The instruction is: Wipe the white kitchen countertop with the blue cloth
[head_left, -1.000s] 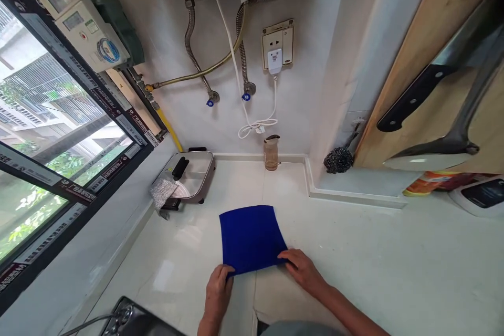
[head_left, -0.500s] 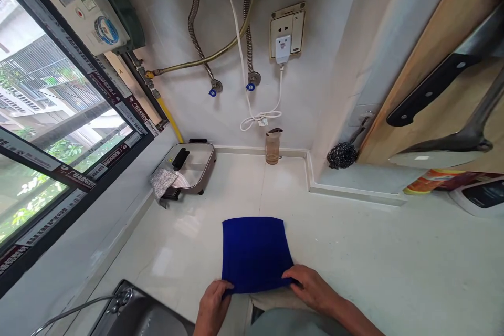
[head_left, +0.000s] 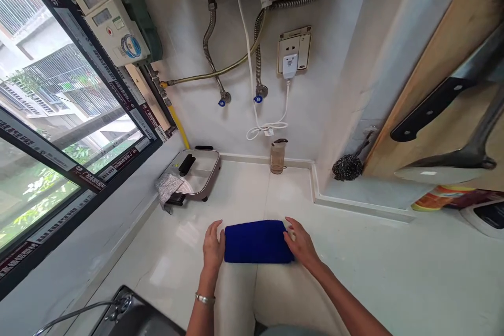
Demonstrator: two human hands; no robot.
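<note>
A deep blue cloth [head_left: 258, 242], folded into a narrow flat rectangle, lies on the pale counter in front of me. Along its left end stands my left hand [head_left: 213, 247], fingers loosely curved and apart, very close to the edge. My right hand [head_left: 301, 242] is at the opposite end, its fingers spread and the fingertips against or just over the right edge. Neither hand grips the cloth. Whether the left fingers touch it, I cannot tell.
An electric pan [head_left: 202, 173] with a grey cloth [head_left: 169, 189] on it stands at the back left. A brown bottle [head_left: 277, 157] is by the wall. At the lower left is a sink [head_left: 137, 320]. A knife [head_left: 429, 110] and a black scourer [head_left: 347, 167] hang at the right.
The cloth's near edge has been folded away from me, making it about half as deep. Both hands have let go of the near corners and moved forward to its ends. The view has tilted up.
</note>
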